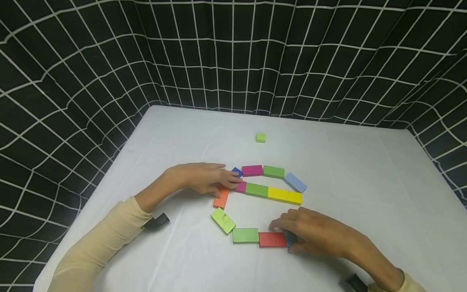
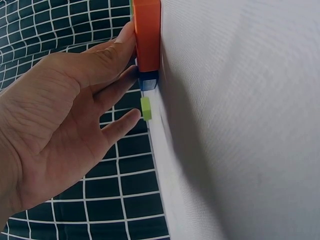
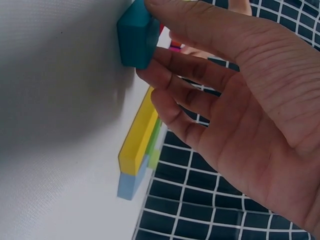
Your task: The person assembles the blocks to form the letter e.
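Observation:
My right hand [image 1: 317,231] pinches a teal block [image 3: 136,37] between thumb and fingers, at the right end of a red block [image 1: 272,239]. My left hand [image 1: 204,178] lies over the row's left end, with its thumb on an orange block [image 1: 221,198]. Its other fingers stretch over a magenta block [image 1: 240,187] and a blue block [image 1: 237,172], partly hiding both. A green block [image 1: 256,190] and a long yellow block [image 1: 284,195] continue that middle row. Left of the red block lie a green block [image 1: 245,235] and a lime block [image 1: 223,220], the lime one slanted.
A second magenta block [image 1: 252,170], another green block [image 1: 273,172] and a slanted light blue block [image 1: 295,182] form the upper row. One small lime block [image 1: 260,138] stands apart farther back. The white table [image 1: 175,251] meets a dark grid-patterned curtain [image 1: 233,52] behind.

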The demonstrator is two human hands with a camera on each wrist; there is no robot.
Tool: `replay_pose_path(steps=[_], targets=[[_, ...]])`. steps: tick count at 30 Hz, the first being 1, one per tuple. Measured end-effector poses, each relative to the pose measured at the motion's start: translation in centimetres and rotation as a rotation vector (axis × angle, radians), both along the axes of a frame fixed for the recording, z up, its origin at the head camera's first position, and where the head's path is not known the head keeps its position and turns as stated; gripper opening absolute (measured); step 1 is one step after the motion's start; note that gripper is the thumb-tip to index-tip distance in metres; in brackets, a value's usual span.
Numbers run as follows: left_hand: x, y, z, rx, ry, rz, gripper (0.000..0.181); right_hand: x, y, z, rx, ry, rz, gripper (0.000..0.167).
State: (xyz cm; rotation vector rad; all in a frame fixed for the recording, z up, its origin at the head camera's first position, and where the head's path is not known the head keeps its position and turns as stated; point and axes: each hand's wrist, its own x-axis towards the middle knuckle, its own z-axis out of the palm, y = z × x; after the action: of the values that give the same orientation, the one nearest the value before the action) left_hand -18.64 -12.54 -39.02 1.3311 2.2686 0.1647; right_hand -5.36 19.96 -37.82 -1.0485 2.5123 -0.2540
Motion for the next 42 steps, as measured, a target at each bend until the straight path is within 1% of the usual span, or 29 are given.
replay_pose_path(steps=[9, 14, 16, 19, 22, 24, 26, 29, 32, 34, 36, 38, 39, 42], targets=[[-0.1, 0.0, 0.0, -0.001, -0.004, -0.011, 0.058, 0.0, -0.2, 0.0, 0.006, 0.006, 0.002, 0.055], [-0.1, 0.2, 0.0, 0.004, 0.001, -0.026, 0.057, -0.1, -0.1, 0.2, -0.004, 0.017, 0.027, 0.056], [0.0, 0.2, 0.1, 0.003, 0.001, -0.024, 0.057, -0.2, -0.1, 0.4, -0.015, 0.033, 0.044, 0.056], [0.0, 0.3, 0.1, -0.001, -0.002, -0.018, 0.058, -0.5, 0.0, 1.0, -0.032, 0.08, 0.068, 0.056], [0.1, 0.2, 0.1, -0.005, -0.007, -0.004, 0.058, -1.5, 0.1, 2.0, -0.057, 0.129, 0.076, 0.056], [0.2, 0.2, 0.2, -0.005, -0.007, 0.001, 0.058, -2.7, 0.1, 2.9, -0.064, 0.163, 0.055, 0.056], [0.2, 0.1, 0.2, -0.006, -0.008, 0.009, 0.058, -4.5, -0.2, 3.6, -0.071, 0.194, 0.021, 0.053], [0.1, 0.0, 0.1, -0.004, -0.012, 0.006, 0.058, -8.3, -0.9, 4.1, -0.084, 0.22, -0.048, 0.049], [0.1, 0.0, 0.0, -0.003, -0.022, -0.004, 0.057, -12.9, -1.8, 3.4, -0.103, 0.228, -0.095, 0.048], [0.1, 0.0, -0.1, 0.001, -0.023, -0.014, 0.057, -15.8, -2.2, 2.4, -0.109, 0.217, -0.13, 0.049], [0.1, 0.0, -0.2, 0.006, -0.013, -0.023, 0.057, -18.2, -2.6, 1.3, -0.093, 0.19, -0.154, 0.053], [0.0, 0.0, -0.2, 0.014, -0.002, -0.027, 0.057, -20.0, -2.8, 0.4, -0.064, 0.143, -0.177, 0.058], [0.0, 0.0, -0.2, 0.017, 0.002, -0.027, 0.058, -20.7, -2.8, 0.1, -0.045, 0.127, -0.187, 0.06], [0.0, 0.0, 0.0, 0.018, 0.009, -0.025, 0.058, -21.8, -2.9, -0.4, -0.011, 0.121, -0.21, 0.062]])
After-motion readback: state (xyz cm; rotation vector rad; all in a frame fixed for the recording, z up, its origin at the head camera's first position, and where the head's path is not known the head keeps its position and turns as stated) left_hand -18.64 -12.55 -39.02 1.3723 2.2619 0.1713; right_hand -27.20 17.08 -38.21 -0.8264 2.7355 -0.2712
